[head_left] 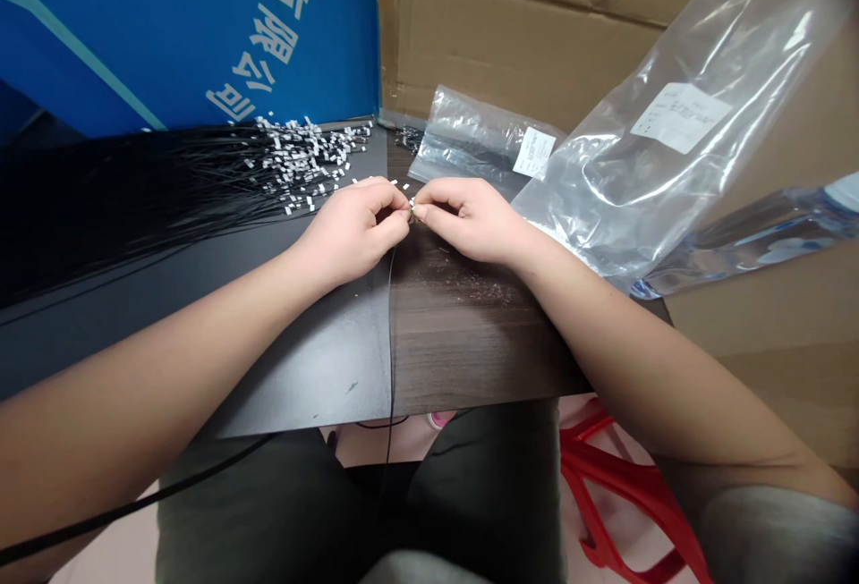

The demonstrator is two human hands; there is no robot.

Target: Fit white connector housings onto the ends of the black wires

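Observation:
My left hand [359, 228] is closed in a pinch over the table. From its fingertips a thin black cable [391, 325] hangs down past the table's front edge. My right hand [473, 219] pinches right beside it, fingertips almost touching the left ones. A tiny white connector [412, 202] shows between the two pinches, mostly covered by fingers. Behind and left of my left hand lies a big bundle of black cables [134, 181], their many white connector ends [299, 155] pointing right.
A blue box [201, 21] and a cardboard box [510, 38] stand behind. Clear plastic bags with labels [470, 132] lie at the back right, near a plastic bottle [752, 240]. Small scraps [480, 284] dot the brown table [463, 351]. A red stool [624, 477] stands below right.

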